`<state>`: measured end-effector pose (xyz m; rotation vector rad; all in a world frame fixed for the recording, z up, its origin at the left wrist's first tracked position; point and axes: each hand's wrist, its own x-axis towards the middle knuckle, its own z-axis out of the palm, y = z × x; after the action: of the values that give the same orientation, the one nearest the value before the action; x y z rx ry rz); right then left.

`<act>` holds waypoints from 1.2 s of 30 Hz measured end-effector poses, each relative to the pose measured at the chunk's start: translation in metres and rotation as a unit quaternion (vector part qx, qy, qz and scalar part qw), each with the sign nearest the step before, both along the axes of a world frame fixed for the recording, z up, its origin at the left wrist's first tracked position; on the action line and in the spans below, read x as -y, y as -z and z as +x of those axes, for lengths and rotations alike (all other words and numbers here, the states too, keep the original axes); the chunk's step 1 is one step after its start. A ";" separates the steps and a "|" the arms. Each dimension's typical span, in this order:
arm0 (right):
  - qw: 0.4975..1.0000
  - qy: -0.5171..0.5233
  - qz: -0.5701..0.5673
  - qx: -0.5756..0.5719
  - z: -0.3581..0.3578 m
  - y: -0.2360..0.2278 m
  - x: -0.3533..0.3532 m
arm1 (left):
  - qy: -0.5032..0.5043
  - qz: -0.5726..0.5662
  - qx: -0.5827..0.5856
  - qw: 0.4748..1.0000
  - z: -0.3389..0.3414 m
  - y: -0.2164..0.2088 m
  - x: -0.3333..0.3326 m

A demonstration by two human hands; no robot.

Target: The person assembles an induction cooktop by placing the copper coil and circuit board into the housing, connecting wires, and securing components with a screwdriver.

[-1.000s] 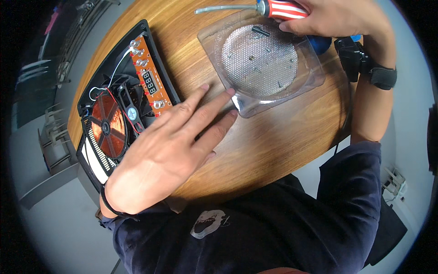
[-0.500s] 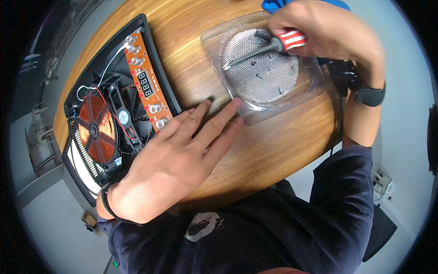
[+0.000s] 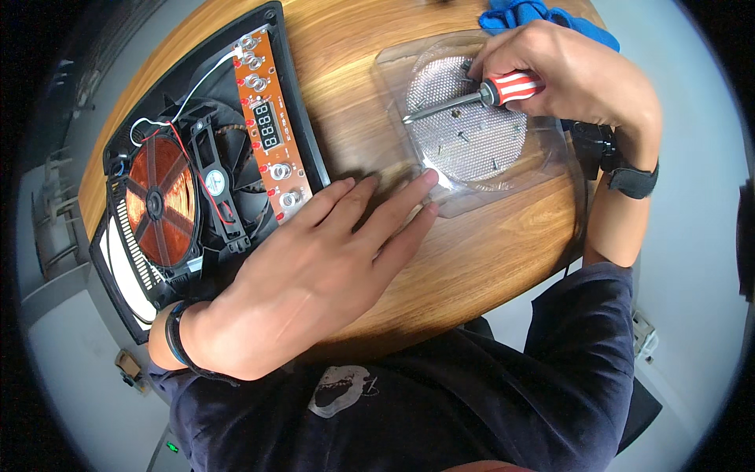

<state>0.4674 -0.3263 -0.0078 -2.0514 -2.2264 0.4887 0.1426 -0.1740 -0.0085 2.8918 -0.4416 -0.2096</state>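
Observation:
My left hand (image 3: pixel 303 279) lies palm down with its fingers spread, two fingertips at the near left edge of a clear plastic tray (image 3: pixel 544 145). My right hand (image 3: pixel 570 75) grips a screwdriver (image 3: pixel 513 86) with a red-and-white striped handle. Its metal shaft points left across the tray, the tip over the left side of the tray's round, textured silvery middle. Several small dark screws (image 3: pixel 462 138) lie scattered there. The thumb and fingertips of this hand reach down at the far side of the tray, by another dark piece; whether they touch it is hard to see.
Left on the wooden table (image 3: pixel 346 94) stands an opened black appliance housing (image 3: pixel 303 118) with an orange circuit board (image 3: pixel 271 161), a copper coil (image 3: pixel 169 200), a fan (image 3: pixel 255 177) and wires. A blue cloth (image 3: pixel 543 14) lies at the far right. A dark object (image 3: pixel 590 141) sits beside my right wrist.
The whole view has shifted, so tray and housing appear displaced. My right hand has tilted the screwdriver flatter, its handle nearer me. My left hand stays at the tray's edge.

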 end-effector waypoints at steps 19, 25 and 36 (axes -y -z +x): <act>0.982 0.045 -0.182 -0.014 -0.012 -0.025 -0.015 | -0.008 -0.028 -0.047 0.999 0.003 -0.003 0.000; 0.989 0.091 -0.027 0.115 -0.054 -0.035 -0.002 | -0.009 -0.019 -0.053 0.998 0.003 -0.005 0.002; 0.972 0.230 0.034 0.036 -0.071 -0.024 0.005 | -0.012 -0.009 -0.042 0.999 0.002 -0.008 0.006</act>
<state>0.3961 -0.3309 0.0161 -2.4697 -1.6796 0.2926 0.1447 -0.1802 -0.0003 2.8560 -0.3923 -0.3204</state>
